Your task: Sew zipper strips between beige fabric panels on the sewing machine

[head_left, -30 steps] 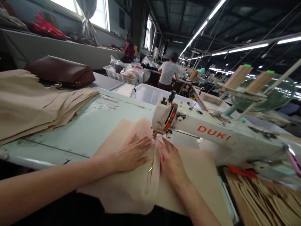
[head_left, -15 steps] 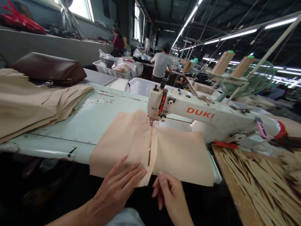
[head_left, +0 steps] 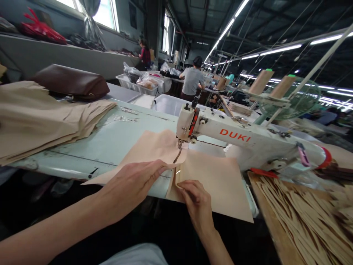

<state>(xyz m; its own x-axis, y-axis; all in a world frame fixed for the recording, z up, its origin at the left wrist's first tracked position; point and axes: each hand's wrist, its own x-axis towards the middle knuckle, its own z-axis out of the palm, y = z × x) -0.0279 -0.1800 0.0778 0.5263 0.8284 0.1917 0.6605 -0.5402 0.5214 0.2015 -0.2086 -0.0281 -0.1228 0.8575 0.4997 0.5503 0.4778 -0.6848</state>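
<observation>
"What lies far beyond the left hand, up and to its left?" asks one.

"A blue-grey wall with a bright window, partly covered by a gathered grey curtain," says the other. "Below runs a long grey counter; farther off, past a dark pillar, stands a narrower window."

"And high above the right hand?"

"A dark ceiling with beams and rows of white tube lights (one row slants away toward the far end). Lower, beyond and right of that hand, stands a green fan."
</observation>
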